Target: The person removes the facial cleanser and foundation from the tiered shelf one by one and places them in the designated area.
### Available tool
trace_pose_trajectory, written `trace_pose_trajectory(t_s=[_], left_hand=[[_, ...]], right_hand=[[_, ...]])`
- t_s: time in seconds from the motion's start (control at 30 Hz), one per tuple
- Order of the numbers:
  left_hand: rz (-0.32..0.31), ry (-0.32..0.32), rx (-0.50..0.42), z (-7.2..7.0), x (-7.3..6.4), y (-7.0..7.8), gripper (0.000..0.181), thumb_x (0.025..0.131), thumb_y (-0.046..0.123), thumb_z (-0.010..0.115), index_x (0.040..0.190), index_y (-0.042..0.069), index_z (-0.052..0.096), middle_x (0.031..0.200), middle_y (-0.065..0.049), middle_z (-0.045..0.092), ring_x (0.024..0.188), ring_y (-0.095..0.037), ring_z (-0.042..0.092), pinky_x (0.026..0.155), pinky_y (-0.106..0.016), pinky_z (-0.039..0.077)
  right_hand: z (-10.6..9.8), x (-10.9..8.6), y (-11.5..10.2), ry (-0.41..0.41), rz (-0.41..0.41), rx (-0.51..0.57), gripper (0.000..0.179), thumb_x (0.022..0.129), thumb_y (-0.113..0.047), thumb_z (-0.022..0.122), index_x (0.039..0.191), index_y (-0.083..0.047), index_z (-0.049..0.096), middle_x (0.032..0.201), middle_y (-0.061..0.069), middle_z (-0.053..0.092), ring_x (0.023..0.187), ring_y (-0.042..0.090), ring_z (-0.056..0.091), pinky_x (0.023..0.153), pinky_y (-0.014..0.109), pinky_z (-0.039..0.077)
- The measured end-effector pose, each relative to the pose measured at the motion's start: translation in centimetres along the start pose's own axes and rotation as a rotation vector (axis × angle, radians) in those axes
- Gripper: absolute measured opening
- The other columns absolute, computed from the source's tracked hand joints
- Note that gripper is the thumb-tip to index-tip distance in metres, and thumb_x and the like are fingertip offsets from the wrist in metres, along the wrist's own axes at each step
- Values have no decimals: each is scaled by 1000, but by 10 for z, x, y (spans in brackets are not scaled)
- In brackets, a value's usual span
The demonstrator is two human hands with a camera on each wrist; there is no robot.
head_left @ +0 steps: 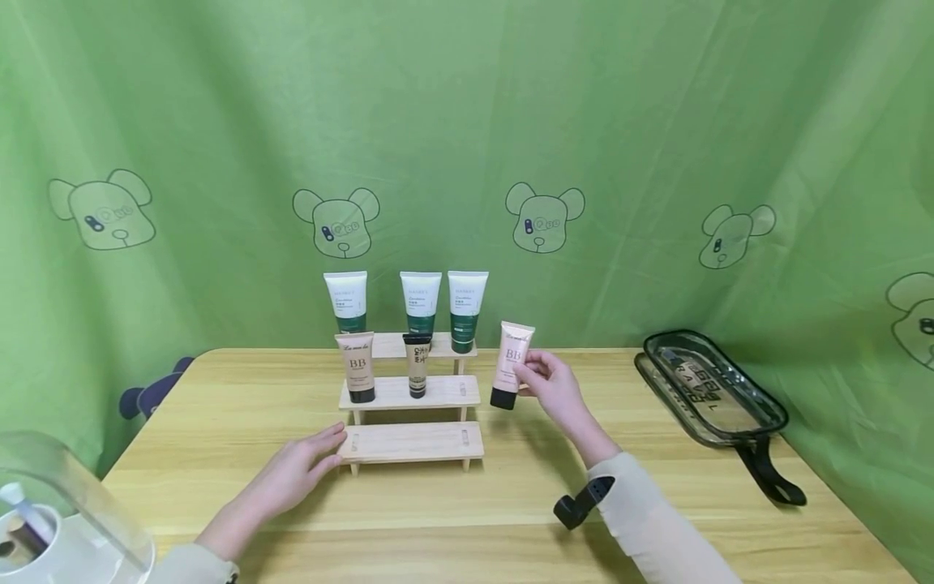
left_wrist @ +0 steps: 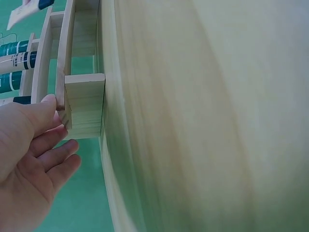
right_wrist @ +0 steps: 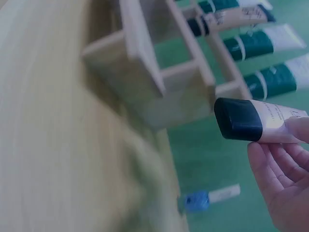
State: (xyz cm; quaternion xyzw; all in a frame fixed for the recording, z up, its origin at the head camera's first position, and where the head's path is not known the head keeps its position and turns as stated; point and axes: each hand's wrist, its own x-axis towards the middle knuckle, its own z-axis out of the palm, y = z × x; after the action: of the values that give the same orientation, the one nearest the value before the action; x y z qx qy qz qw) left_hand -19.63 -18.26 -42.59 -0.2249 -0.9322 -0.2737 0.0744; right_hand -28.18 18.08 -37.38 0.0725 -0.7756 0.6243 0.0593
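My right hand (head_left: 550, 385) pinches a pale pink BB cream tube (head_left: 513, 357) upright, its black cap (right_wrist: 238, 119) downward. The tube is beside the right end of a three-step wooden stand (head_left: 411, 440). At the stand's lowest step, my left hand (head_left: 299, 473) touches the left end, with thumb and index finger at the corner and the other fingers loosely extended in the left wrist view. On the middle step stand a beige BB cream tube (head_left: 357, 367) and a slim tan tube with black ends (head_left: 417, 367). White-and-green tubes (head_left: 467, 312) stand along the top step.
Two glass dishes (head_left: 708, 385) with a black handle lie at the table's right. A clear-domed holder (head_left: 73, 519) with sticks inside stands at the lower left. Green curtain (head_left: 452, 122) hangs behind the wooden table (head_left: 554, 454).
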Motion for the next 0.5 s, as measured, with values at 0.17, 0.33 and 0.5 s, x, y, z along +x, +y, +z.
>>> trace_pose_trajectory(t_s=[0.17, 0.33, 0.5], left_hand=[[3, 2, 10, 0, 0, 0, 39, 89, 13, 60, 123, -5, 54, 132, -18, 46, 117, -37, 47, 99, -50, 36], [2, 3, 15, 0, 0, 1, 39, 89, 13, 60, 123, -5, 54, 132, -18, 47, 117, -36, 47, 98, -49, 36], [1, 4, 18, 1, 0, 1, 39, 89, 14, 61, 123, -4, 54, 132, -18, 47, 116, -36, 47, 98, -49, 37]], right_hand=[[-10, 4, 18, -17, 69, -24, 27, 90, -3, 57, 109, 15, 50, 91, 20, 61, 71, 17, 60, 75, 44, 55], [-15, 7, 36, -61, 160, -72, 29, 90, -5, 57, 110, 15, 51, 88, 19, 62, 70, 19, 61, 70, 41, 57], [-15, 8, 51, -112, 255, -95, 33, 90, -8, 57, 113, 15, 51, 88, 19, 61, 69, 20, 61, 64, 35, 57]])
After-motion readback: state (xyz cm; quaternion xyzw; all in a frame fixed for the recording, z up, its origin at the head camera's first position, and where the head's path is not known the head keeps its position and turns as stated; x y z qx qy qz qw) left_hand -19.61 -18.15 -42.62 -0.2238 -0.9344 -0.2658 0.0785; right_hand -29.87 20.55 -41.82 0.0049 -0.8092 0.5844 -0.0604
